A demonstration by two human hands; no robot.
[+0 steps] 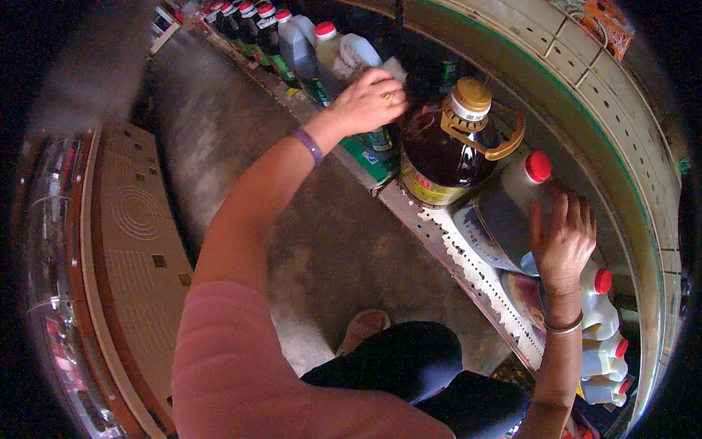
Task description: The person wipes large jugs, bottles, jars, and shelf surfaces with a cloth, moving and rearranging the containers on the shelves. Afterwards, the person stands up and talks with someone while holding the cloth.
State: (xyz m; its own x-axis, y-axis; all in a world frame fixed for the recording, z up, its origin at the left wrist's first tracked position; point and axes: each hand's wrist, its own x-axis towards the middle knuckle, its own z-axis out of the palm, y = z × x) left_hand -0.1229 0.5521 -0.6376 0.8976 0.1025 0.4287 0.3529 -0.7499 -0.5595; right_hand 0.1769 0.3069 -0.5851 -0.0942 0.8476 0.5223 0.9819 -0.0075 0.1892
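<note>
My left hand (368, 104) is at a red-capped clear bottle (330, 57) in the row on the shelf's left part, with a crumpled whitish cloth (355, 61) at its fingers. My right hand (563, 236), a bangle on its wrist, is beside a large plastic jug with a red cap (507, 203); whether its fingers touch the jug is unclear. Between my hands stands a large jug of dark liquid (441, 148) with a gold cap and handle. Several dark bottles with red caps (269, 41) continue the row at the far left.
The lower shelf's perforated metal edge (471, 280) runs diagonally, its surface worn. More red-capped jugs (595, 307) stand right of my right wrist. An upper perforated shelf (603, 99) curves overhead. A brown perforated panel (137, 263) borders the aisle floor (340, 241) on the left.
</note>
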